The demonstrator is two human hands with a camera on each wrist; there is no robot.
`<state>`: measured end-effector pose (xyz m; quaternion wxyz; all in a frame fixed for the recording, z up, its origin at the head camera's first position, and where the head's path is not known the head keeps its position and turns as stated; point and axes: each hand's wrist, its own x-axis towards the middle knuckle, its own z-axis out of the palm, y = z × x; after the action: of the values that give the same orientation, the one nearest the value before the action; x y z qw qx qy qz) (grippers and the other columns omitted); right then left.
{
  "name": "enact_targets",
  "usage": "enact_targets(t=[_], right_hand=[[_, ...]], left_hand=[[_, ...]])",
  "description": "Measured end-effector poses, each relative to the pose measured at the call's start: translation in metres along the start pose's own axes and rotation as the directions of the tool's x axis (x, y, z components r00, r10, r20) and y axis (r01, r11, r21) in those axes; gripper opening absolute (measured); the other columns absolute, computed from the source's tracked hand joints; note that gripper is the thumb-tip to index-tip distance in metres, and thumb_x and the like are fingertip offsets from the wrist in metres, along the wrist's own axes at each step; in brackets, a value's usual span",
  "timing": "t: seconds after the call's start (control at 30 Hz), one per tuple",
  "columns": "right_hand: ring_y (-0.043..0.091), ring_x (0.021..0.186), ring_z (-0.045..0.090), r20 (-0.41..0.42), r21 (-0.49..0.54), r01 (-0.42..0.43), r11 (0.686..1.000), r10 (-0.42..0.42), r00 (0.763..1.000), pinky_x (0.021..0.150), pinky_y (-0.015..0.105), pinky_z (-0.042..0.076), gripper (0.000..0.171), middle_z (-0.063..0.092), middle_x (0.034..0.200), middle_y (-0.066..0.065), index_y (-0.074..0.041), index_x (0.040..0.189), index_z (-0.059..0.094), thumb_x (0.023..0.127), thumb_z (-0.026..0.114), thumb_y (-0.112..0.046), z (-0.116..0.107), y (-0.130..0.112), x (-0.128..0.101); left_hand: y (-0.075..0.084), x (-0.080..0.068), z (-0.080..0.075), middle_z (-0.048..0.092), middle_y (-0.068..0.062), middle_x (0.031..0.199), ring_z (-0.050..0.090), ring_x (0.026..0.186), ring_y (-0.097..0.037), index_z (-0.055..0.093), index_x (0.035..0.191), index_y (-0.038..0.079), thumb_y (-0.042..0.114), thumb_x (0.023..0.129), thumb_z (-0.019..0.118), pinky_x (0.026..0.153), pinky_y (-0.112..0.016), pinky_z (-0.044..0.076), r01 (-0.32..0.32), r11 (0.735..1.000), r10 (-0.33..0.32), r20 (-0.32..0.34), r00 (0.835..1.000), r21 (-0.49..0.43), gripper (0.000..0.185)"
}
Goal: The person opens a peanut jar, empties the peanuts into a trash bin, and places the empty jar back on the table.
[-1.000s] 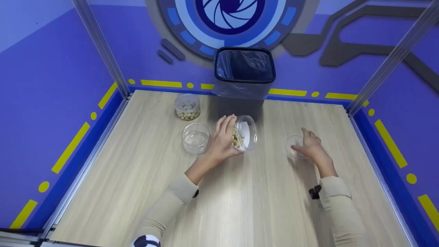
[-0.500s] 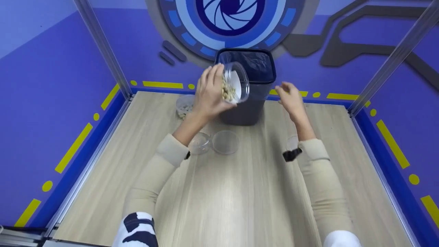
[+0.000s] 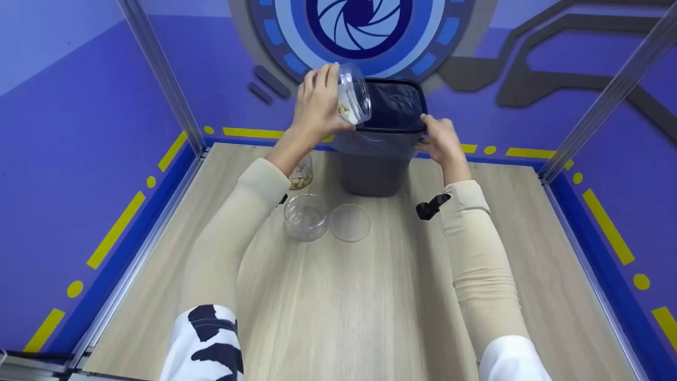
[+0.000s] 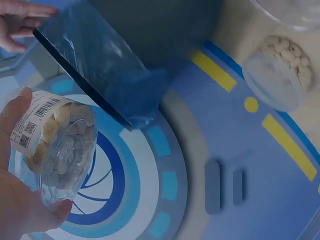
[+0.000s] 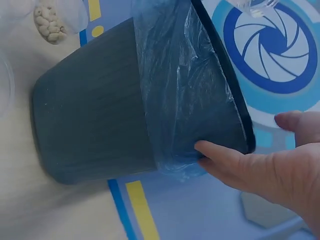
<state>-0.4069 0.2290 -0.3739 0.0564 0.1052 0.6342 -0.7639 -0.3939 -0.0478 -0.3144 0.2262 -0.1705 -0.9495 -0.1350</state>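
Observation:
My left hand [image 3: 329, 101] grips a clear plastic jar of pale nuts [image 3: 353, 98], tipped on its side with its mouth over the left rim of a dark bin [image 3: 373, 170]. The bin is lined with a blue bag [image 5: 185, 75]. In the left wrist view the jar [image 4: 57, 145] lies in my palm, with a barcode label showing. My right hand [image 3: 437, 135] holds the bin's right rim. In the right wrist view its fingers [image 5: 225, 157] curl under the bag's edge.
An empty clear jar [image 3: 305, 217] and a clear round lid [image 3: 349, 223] sit on the wooden table [image 3: 381, 307] in front of the bin. A second jar of nuts [image 3: 302, 175] stands partly behind my left forearm. Blue walls and metal posts enclose the table.
My left hand has lifted the jar from the table up to the bin's rim. My right hand has left the table's right side and taken hold of the bin's rim.

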Motion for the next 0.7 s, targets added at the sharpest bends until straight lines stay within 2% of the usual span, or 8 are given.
enact_targets(t=[0.17,0.27,0.43,0.57,0.7], right_hand=[[0.031,0.114,0.052,-0.040,0.025,0.022,0.999,-0.021,0.999,0.112,0.050,0.042,0.049,0.047,0.120,0.016,0.009,0.150,0.030,0.108,0.037,-0.015,0.003,0.012,0.006],[0.028,0.104,0.052,-0.060,0.049,0.024,0.999,-0.021,0.998,0.109,0.051,0.044,0.044,0.046,0.113,0.013,0.008,0.145,0.034,0.107,0.036,-0.014,0.005,0.015,0.006],[0.029,0.104,0.052,-0.091,0.047,-0.014,0.999,0.018,0.996,0.110,0.053,0.044,0.043,0.043,0.110,0.011,0.001,0.143,0.028,0.105,0.040,-0.013,0.007,0.008,0.007],[0.031,0.103,0.050,-0.103,0.053,-0.043,0.998,0.048,0.994,0.110,0.056,0.043,0.052,0.041,0.105,0.012,-0.004,0.148,0.019,0.102,0.043,-0.010,0.006,0.004,0.011],[0.031,0.102,0.053,-0.116,0.105,-0.057,0.993,0.069,0.991,0.109,0.057,0.043,0.065,0.045,0.106,0.013,-0.007,0.157,0.011,0.102,0.045,-0.008,0.005,0.007,0.013]], left_hand=[[-0.002,0.009,-0.001,0.028,-0.012,0.163,0.028,0.147,-0.035,0.018,0.161,0.007,0.060,0.064,0.090,0.123,-0.045,0.027,0.035,0.999,-0.037,0.053,0.998,0.038,0.132],[-0.001,0.014,0.000,0.025,-0.011,0.164,0.025,0.148,-0.034,0.014,0.162,0.008,0.061,0.066,0.088,0.124,-0.045,0.025,0.042,0.997,-0.048,0.084,0.995,0.068,0.132],[0.003,0.021,0.000,0.021,-0.010,0.166,0.021,0.150,-0.034,0.010,0.163,0.009,0.061,0.068,0.087,0.125,-0.045,0.022,0.051,0.994,-0.062,0.115,0.991,0.094,0.133],[0.005,0.025,-0.001,0.019,-0.010,0.167,0.019,0.152,-0.034,0.008,0.163,0.010,0.062,0.069,0.086,0.125,-0.045,0.021,0.057,0.993,-0.070,0.127,0.989,0.098,0.133],[0.005,0.025,0.001,0.017,-0.010,0.168,0.017,0.152,-0.035,0.006,0.163,0.011,0.061,0.071,0.085,0.126,-0.046,0.020,0.058,0.993,-0.072,0.145,0.987,0.104,0.132]])
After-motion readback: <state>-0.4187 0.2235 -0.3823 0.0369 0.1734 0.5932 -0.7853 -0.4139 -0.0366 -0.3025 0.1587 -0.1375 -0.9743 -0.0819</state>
